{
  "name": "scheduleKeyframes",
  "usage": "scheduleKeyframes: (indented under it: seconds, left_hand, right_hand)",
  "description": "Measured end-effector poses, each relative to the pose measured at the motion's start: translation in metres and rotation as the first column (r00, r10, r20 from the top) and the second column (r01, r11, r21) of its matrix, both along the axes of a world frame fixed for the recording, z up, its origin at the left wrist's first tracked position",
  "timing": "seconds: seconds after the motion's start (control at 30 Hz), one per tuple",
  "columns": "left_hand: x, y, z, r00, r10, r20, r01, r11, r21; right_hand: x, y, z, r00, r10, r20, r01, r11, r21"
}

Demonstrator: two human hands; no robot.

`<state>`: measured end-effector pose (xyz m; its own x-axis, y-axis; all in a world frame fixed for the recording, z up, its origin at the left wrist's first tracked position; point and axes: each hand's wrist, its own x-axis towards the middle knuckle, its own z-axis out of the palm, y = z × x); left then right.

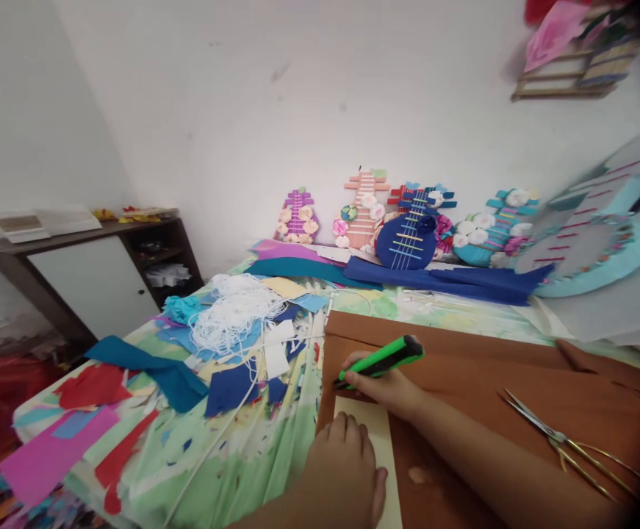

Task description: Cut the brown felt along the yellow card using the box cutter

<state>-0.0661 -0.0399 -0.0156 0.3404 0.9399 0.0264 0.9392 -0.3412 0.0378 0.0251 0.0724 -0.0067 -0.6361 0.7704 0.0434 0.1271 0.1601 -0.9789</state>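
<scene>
My right hand (pixel 386 386) is closed around a green marker (pixel 381 360), whose tip touches the brown felt sheet (pixel 463 382) at the top edge of a cream card template (pixel 378 441). My left hand (pixel 344 470) lies on the template with its fingers pressed down flat, holding it against the felt. The felt covers the near right part of the table.
Gold-handled scissors (pixel 565 444) lie on the felt to the right. Felt scraps (pixel 132 382) and a tangle of white cord (pixel 234 312) litter the left of the table. Decorated guitar shapes (pixel 408 228) lean on the back wall. A dark cabinet (pixel 93 272) stands at the left.
</scene>
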Motion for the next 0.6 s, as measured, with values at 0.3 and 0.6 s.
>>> scheduleKeyframes:
  seconds: [0.3, 0.6]
  left_hand:
    - [-0.007, 0.004, -0.017, 0.997, 0.004, 0.077, -0.013, 0.993, 0.117]
    - [-0.012, 0.004, -0.028, 0.998, 0.012, 0.065, -0.021, 0.989, 0.146]
  right_hand:
    - [0.003, 0.002, -0.007, 0.999, -0.044, 0.032, 0.039, 0.989, 0.142]
    - [0.008, 0.006, -0.007, 0.998, 0.040, 0.041, -0.044, 0.993, 0.105]
